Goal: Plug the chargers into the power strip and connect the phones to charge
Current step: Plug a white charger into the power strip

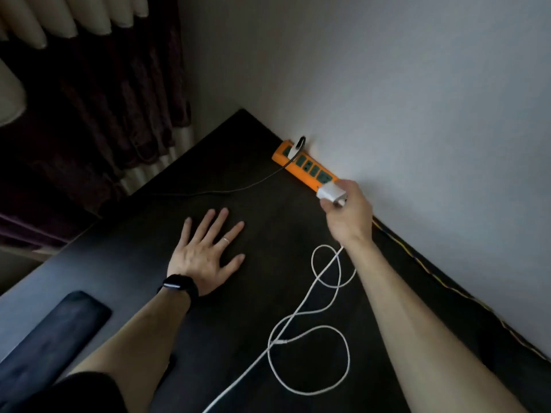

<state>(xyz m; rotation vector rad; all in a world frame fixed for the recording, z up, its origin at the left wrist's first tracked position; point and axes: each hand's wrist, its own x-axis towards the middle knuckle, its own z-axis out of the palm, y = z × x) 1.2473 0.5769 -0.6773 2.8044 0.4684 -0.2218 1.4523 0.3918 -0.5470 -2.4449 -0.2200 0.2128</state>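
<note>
An orange power strip [307, 166] with green sockets lies against the wall at the far edge of a dark table [253, 293]. A white plug with a dark cable [295, 149] sits in its far end. My right hand [347, 214] pinches a white charger [329, 192] right at the strip's near end. The charger's white cable [310, 329] trails in loops across the table toward me. My left hand [205, 251] rests flat on the table, fingers spread, with a black band on the wrist. A dark phone [56, 326] lies at the table's left edge.
The dark cable [208, 192] runs left from the strip over the table. A thin yellow-black cord [447, 286] follows the wall edge on the right. Dark curtains [98, 108] hang beyond the table's left side.
</note>
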